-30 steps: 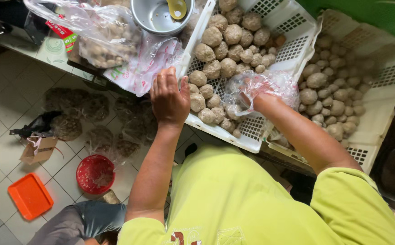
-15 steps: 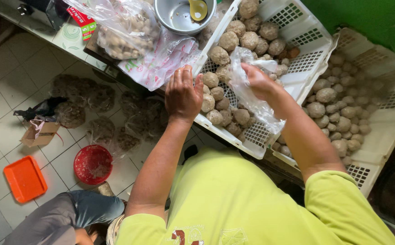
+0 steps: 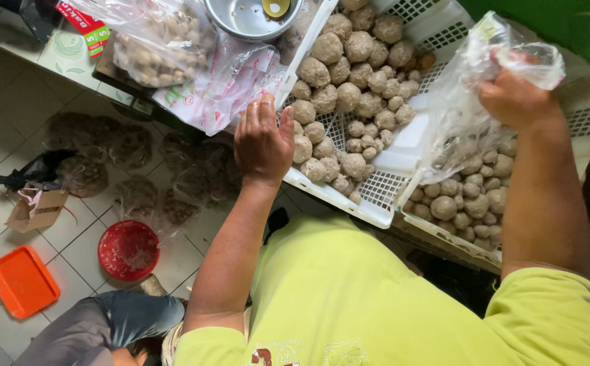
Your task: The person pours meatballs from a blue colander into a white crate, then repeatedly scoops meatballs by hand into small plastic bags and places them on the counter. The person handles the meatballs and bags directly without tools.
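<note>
Head camera looking straight down: the right hand (image 3: pixel 515 98) is fisted tight around the gathered top of a clear plastic bag (image 3: pixel 468 112), lifted above the seam between two white slotted baskets, the bag hanging loose below the fist. Left hand (image 3: pixel 262 142) lies flat and open, fingers together, palm down on the near rim of the left basket (image 3: pixel 376 196), fingertips just beside the brown meatballs (image 3: pixel 346 95) heaped inside. More meatballs (image 3: pixel 464 203) fill the right-hand basket (image 3: pixel 444 234) under the hanging bag. Beyond the left hand, packed bags of meatballs (image 3: pixel 159 41) and a metal bowl (image 3: pixel 244 20) sit on the counter. Down on the tiled floor: further filled bags (image 3: pixel 105 146), a red round bowl (image 3: pixel 129 249) and an orange tray (image 3: pixel 22 281).
</note>
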`<act>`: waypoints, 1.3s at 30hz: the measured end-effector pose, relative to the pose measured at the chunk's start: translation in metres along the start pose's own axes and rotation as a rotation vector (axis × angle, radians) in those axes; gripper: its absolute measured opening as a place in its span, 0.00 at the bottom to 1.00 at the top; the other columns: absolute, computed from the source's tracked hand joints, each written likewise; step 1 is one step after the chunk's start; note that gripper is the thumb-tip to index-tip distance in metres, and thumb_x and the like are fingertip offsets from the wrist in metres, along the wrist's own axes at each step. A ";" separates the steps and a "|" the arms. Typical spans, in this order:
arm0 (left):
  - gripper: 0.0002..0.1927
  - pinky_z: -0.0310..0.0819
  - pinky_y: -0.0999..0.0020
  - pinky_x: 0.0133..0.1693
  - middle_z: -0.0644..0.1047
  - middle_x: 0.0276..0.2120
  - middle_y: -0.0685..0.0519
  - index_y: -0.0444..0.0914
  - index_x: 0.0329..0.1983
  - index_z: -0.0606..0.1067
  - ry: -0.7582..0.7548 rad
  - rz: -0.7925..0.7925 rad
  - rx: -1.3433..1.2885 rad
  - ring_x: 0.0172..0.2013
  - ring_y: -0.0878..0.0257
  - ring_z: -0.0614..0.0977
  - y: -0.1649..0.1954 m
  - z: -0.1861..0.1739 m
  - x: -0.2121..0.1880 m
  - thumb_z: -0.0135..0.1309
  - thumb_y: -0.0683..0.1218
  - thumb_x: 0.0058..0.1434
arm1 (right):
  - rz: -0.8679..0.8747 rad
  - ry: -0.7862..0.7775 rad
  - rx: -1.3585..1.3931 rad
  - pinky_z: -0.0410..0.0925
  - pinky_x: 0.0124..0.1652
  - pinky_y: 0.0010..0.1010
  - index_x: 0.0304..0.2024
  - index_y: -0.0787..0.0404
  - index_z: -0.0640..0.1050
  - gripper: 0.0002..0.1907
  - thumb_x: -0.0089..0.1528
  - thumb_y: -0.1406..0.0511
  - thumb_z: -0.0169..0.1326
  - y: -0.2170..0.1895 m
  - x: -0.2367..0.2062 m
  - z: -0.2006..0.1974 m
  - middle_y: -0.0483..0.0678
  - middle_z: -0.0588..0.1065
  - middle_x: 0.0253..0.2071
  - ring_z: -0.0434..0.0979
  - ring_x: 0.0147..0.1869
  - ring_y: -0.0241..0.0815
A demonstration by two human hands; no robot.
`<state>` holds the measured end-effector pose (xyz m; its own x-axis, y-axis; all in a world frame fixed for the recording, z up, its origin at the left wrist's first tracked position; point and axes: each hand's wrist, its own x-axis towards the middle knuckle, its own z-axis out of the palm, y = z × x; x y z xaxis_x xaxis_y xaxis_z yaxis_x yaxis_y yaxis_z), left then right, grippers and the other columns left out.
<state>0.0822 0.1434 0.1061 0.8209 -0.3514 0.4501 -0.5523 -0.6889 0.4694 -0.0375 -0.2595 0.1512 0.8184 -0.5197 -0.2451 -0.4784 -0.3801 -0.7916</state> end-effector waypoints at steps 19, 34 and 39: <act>0.19 0.74 0.50 0.48 0.77 0.47 0.40 0.32 0.56 0.72 -0.013 0.031 -0.022 0.47 0.42 0.79 0.008 -0.005 0.000 0.54 0.50 0.69 | -0.231 -0.307 -0.958 0.69 0.58 0.48 0.53 0.57 0.78 0.18 0.64 0.58 0.48 0.040 0.021 0.242 0.57 0.76 0.55 0.76 0.59 0.57; 0.20 0.75 0.52 0.48 0.77 0.47 0.41 0.32 0.56 0.71 0.008 0.028 -0.069 0.47 0.44 0.80 0.001 -0.008 0.003 0.54 0.51 0.70 | 0.218 -0.518 0.056 0.68 0.52 0.37 0.65 0.54 0.72 0.22 0.69 0.58 0.46 0.018 0.013 0.190 0.49 0.76 0.51 0.73 0.52 0.41; 0.20 0.74 0.52 0.48 0.77 0.47 0.41 0.32 0.56 0.71 -0.006 0.005 -0.065 0.46 0.44 0.80 0.001 -0.008 0.003 0.54 0.51 0.70 | 0.385 -0.278 -0.087 0.71 0.55 0.40 0.65 0.61 0.71 0.23 0.69 0.59 0.47 -0.021 -0.005 0.132 0.52 0.76 0.54 0.75 0.54 0.45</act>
<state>0.0828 0.1473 0.1138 0.8191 -0.3581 0.4482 -0.5642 -0.6444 0.5162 0.0099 -0.1481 0.0949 0.6247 -0.4155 -0.6612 -0.7787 -0.2686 -0.5670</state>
